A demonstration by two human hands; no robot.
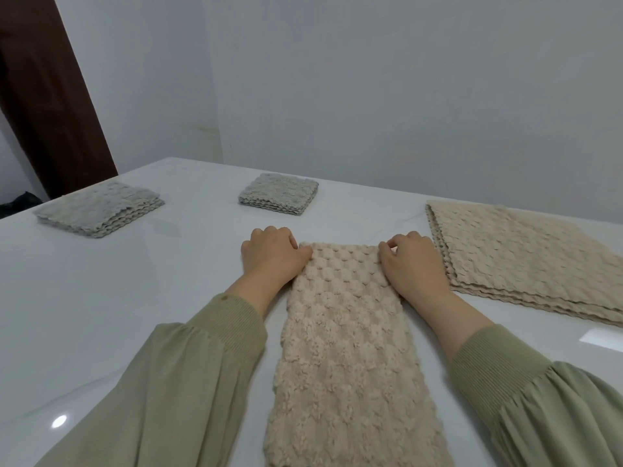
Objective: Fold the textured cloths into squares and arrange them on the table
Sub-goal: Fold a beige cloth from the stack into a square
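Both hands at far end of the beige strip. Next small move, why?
Probably lift that far edge and bring it toward the near end. The left hand and right hand grip the far corners of the beige cloth, which lies as a long strip, not yet square like the grey folded pile.

— How do the hands lie?
— The left hand (273,256) sits knuckles up, fingers curled under, pinching the far left corner of the beige cloth (340,332); the right hand (411,264) mirrors it at the far right corner, thumb and forefinger nipped on the edge.
— And the arms?
— Both forearms reach forward and angle inward, one on each side; the wrists are bare and roughly straight; olive-green sleeves (188,372) with ribbed cuffs cover the forearms.
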